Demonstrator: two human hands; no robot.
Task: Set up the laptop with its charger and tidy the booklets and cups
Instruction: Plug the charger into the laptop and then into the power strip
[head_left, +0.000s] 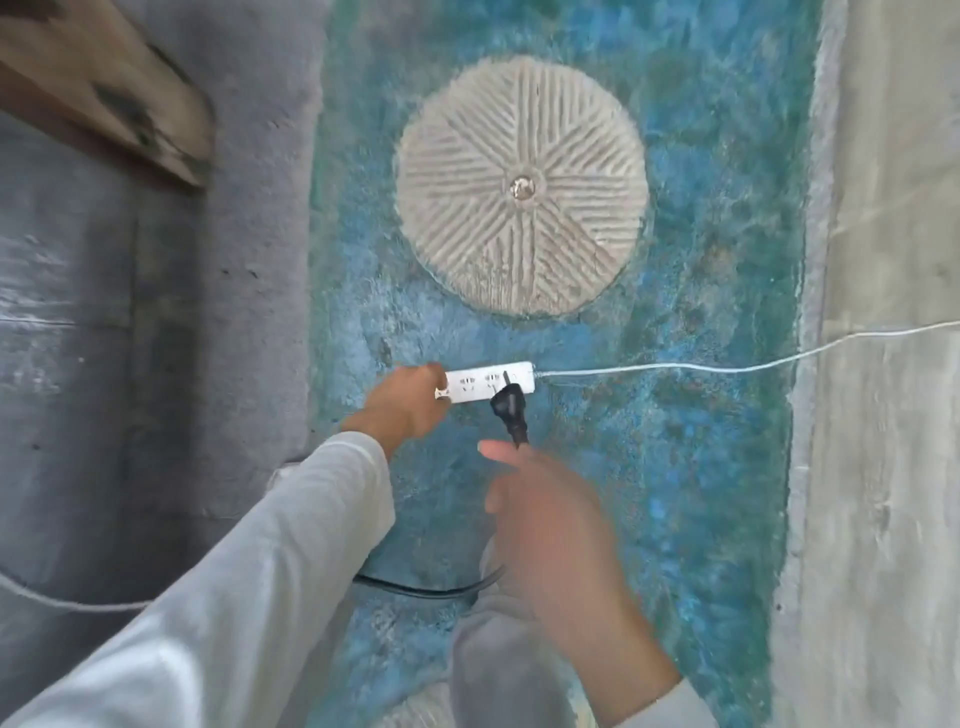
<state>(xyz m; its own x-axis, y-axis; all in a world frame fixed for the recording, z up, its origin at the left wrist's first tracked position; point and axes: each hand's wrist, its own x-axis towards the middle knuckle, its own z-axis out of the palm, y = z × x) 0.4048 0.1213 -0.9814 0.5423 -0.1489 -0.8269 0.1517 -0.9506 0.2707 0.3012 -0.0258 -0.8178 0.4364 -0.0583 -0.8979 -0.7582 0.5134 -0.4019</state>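
We see left hand (402, 405), grip curled round end of white power strip (488, 382) on blue rug (675, 467). Black plug (506, 410) tilted, prongs at strip's socket. Right hand (556, 535) blurred just below plug; we cannot tell its grip.

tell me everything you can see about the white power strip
The white power strip is a slim plastic bar with several socket faces on top, seen level against the blue-green floor. The left hand grips its left end. A thin white cable leaves its right end. A black plug stands tilted at the rightmost socket; whether it is fully seated cannot be told.
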